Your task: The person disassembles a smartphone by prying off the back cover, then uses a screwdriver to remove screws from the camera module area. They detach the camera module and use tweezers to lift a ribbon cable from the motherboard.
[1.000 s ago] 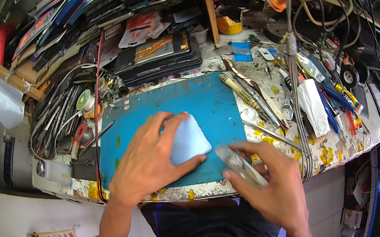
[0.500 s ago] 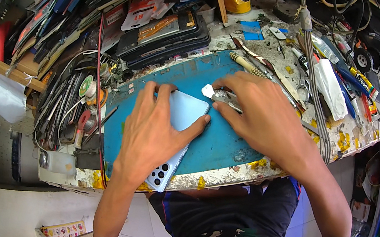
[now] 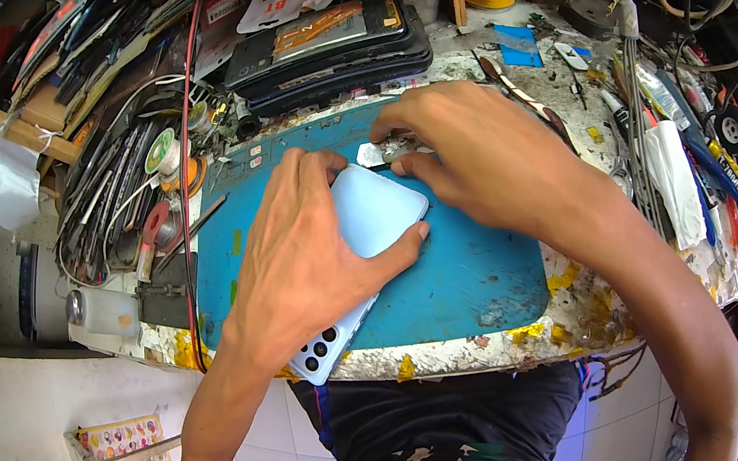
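Note:
A light blue smartphone lies back up on the blue work mat, its camera lenses at the near end. My left hand spans it, fingers along its left side and thumb on its right edge. My right hand is bent in a pinch just beyond the phone's far end. Between thumb and fingers it holds a slim tool, mostly hidden, its kind unclear. A small white piece shows at the tool's tip, close to the phone's far edge.
Stacked phone parts stand behind the mat. Solder spools and a glass jar sit on the left. Grey cables hang down on the right, near glue tubes and a white pouch. A red wire crosses the mat's left side.
My right hand has moved left and away from me, bringing the white piece to the phone's far end. My left hand keeps its hold on the phone. The whole view has shifted slightly.

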Tool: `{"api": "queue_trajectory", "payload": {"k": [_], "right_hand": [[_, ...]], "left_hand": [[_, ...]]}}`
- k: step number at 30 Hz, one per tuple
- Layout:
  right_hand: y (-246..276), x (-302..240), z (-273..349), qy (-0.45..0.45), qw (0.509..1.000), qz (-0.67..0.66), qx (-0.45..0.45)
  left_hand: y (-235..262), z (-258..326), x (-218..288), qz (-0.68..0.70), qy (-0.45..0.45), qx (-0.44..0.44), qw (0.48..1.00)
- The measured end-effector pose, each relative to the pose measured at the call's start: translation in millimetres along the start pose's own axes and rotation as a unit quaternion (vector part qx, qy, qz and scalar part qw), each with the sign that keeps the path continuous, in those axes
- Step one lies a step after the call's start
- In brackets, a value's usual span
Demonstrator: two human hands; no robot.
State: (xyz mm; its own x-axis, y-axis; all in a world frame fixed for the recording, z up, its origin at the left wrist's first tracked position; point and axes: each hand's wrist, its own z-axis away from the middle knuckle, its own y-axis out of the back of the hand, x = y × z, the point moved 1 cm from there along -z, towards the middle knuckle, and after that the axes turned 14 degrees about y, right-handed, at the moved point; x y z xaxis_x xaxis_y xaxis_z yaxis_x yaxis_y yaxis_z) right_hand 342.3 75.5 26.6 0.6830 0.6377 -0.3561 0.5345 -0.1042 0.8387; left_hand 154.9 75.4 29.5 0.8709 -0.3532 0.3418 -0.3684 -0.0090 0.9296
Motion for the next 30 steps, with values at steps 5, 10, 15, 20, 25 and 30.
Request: {"api": "queue_trajectory", "payload": {"k": [5, 10, 15, 20, 25, 30], "right_hand": [[-0.2, 0.1, -11.4, -0.020, 0.999, -0.015, -0.034], [3.4, 2.4, -15.6, -0.003, 0.998, -0.032, -0.054], [13.7, 1.1, -9.2, -0.012, 0.994, -0.062, -0.091], [27.0, -8.4, 16.3, -0.025, 0.995, -0.025, -0.095], [19.7, -20.8, 37.3, -0.022, 0.998, -0.035, -0.049], [7.6, -44.5, 49.4, -0.089, 0.993, -0.066, 0.039]], "left_hand": [[0.5, -0.1, 1.0, 0.002, 0.017, -0.007, 1.000], [0.2, -0.1, -1.4, 0.012, 0.018, -0.012, 1.000], [-1.0, -1.7, -0.3, 0.016, -0.010, 0.009, 1.000], [0.5, -0.3, -0.1, 0.002, -0.011, 0.003, 1.000], [2.6, -1.7, -1.5, 0.016, 0.007, -0.020, 1.000], [36.8, 7.5, -17.1, 0.068, 0.008, -0.144, 0.987]]}}
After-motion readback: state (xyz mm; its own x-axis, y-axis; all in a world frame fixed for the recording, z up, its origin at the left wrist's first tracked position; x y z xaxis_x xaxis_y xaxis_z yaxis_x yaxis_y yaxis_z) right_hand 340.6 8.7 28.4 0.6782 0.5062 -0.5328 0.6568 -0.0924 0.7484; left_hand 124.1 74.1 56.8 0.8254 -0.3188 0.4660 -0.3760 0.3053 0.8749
